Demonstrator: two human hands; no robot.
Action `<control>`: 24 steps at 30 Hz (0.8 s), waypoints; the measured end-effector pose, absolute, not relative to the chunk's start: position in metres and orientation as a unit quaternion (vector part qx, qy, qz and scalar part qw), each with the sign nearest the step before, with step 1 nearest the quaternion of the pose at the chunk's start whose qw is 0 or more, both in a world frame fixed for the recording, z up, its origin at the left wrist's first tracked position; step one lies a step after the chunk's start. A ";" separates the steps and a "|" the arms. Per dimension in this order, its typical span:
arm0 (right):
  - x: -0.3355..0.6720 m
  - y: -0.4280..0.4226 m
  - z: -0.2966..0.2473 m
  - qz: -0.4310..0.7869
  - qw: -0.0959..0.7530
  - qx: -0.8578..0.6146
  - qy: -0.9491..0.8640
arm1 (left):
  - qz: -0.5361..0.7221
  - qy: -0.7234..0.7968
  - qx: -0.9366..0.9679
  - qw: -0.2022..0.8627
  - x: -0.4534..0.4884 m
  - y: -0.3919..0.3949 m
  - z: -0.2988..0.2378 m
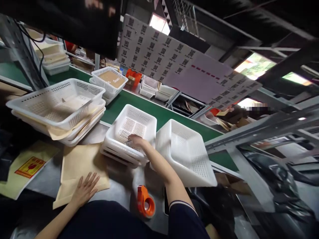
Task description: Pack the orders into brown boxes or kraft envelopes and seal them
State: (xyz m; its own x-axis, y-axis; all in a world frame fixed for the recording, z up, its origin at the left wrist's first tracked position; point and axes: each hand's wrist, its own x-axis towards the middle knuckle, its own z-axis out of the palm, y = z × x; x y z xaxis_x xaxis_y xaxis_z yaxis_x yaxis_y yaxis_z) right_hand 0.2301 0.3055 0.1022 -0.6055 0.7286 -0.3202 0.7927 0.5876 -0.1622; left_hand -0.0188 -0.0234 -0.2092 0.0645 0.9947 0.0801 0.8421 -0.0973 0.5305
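My left hand lies flat, fingers spread, on a tan padded envelope on the grey metal table. My right hand reaches down into a white perforated plastic basket, the top one of a small stack. Its fingers are bent over a small greyish thing near the basket floor, too blurred to name. An orange tape dispenser rests on the table between my arms.
A deeper white basket stands tilted on the right. At the left are stacked white baskets with envelopes between them, and a yellowish package with a red label. Behind runs a green conveyor belt, below a hanging board of printed codes.
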 end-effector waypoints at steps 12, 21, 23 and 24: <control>0.240 0.292 0.117 -0.230 -0.015 0.478 0.848 | 0.313 0.649 0.652 0.235 -0.025 0.000 -0.142; 0.211 0.199 0.219 -0.325 -0.124 0.216 0.913 | 0.528 0.523 0.477 0.469 -0.024 0.059 0.098; 0.204 0.172 0.232 -0.343 -0.068 0.165 0.922 | 0.473 0.468 0.510 0.545 -0.026 0.058 0.136; 0.203 0.160 0.236 -0.351 -0.046 0.150 0.923 | 0.446 0.450 0.528 0.566 -0.026 0.055 0.149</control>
State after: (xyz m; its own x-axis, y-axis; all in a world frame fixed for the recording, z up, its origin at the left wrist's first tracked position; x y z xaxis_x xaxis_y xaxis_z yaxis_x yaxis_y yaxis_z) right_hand 0.2025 0.1603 0.2359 -0.9506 0.3097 -0.0214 0.2457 0.7083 -0.6618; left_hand -0.0256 0.0550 0.1490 0.1969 0.9797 -0.0384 -0.0294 0.0451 0.9986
